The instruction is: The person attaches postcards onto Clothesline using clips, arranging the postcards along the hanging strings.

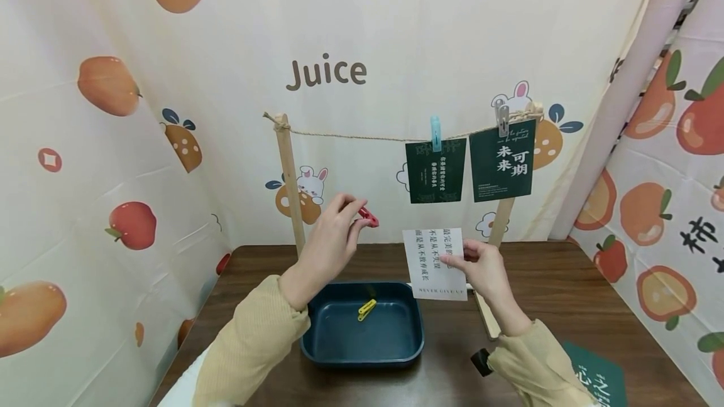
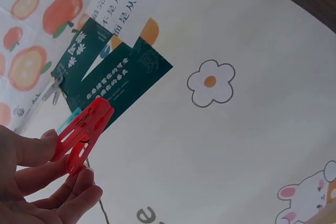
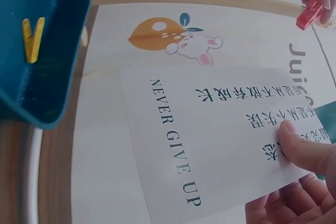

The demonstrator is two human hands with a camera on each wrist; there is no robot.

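Here, a red clip [image 1: 369,217] is pinched between the thumb and fingers of the left hand [image 1: 330,240], near the centre of the head frame; a white card [image 1: 432,275] is gripped at its right edge by the right hand [image 1: 483,269], right of centre, with the thumb laid over the printed face (NEVER GIVE UP is read along one edge) and the fingers bent behind; above both hands, a string [image 1: 351,137] is stretched across the middle of the frame; two green cards [image 1: 435,187] are hung at its right part, one held by a light-blue clip [image 1: 435,133], the other by a grey clip [image 1: 501,119]; at lower centre, a yellow clip [image 1: 366,309] is contained in a dark-blue tray [image 1: 334,338]; another green card [image 1: 602,372] is seen at lower right.
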